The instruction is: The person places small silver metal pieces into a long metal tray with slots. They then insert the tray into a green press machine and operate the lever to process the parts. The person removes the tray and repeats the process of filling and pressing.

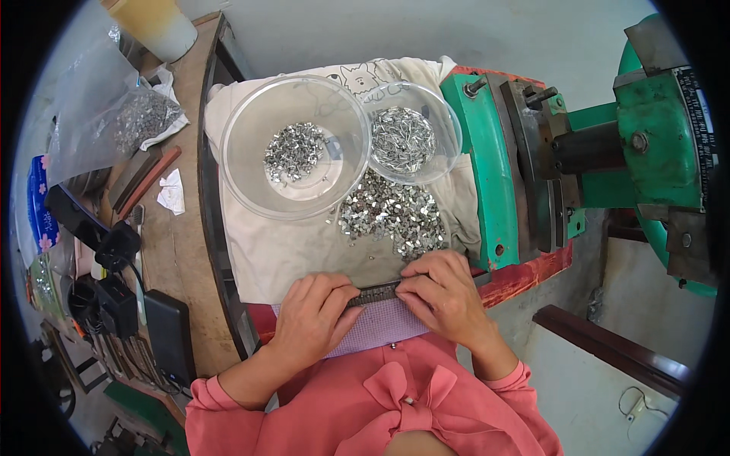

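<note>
A dark, narrow slotted metal strip [378, 294] lies across the near edge of the cloth, in front of my body. My left hand [315, 308] is closed on its left end, fingers bent and thumb beneath. At the other end my right hand [441, 292] pinches the strip between thumb and fingertips. Just beyond the hands is a loose pile of small shiny metal pieces [391, 216]. Behind it stand a large clear plastic tub [242, 178] with similar small pieces and a smaller clear bowl [454, 144] with thin metal pins.
A green machine [661, 137] with a metal slide stands at the right. The cream cloth [258, 258] covers the work surface. On the left, a wooden table [179, 251] bears a plastic bag of metal pieces [141, 118], a black box-shaped device [169, 334] and cables.
</note>
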Motion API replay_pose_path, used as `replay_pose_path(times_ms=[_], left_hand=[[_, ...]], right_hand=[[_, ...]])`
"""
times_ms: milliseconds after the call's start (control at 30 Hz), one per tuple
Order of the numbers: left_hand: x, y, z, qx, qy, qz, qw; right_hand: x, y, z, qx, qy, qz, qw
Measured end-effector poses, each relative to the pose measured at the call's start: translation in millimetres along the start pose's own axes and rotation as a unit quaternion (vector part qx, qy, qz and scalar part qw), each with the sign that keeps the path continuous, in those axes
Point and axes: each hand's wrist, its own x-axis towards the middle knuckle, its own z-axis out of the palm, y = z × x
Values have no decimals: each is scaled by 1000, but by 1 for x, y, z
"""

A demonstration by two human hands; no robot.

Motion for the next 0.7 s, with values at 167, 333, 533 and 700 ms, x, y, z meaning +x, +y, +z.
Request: replay_pose_path(times_ms=[167, 333, 533, 700], left_hand=[[0, -1, 0, -4, 1, -3, 1000], [-1, 0, 0, -3, 2, -3, 1000], [0, 1, 2, 6, 5, 6, 1000], [5, 4, 8, 10, 14, 23, 1000]], right_hand=[[2, -6, 1, 0, 18, 20, 1000], [3, -8, 10, 10, 17, 12, 1000], [5, -10, 10, 17, 13, -8, 1000], [17, -3, 7, 1, 42, -8, 999]])
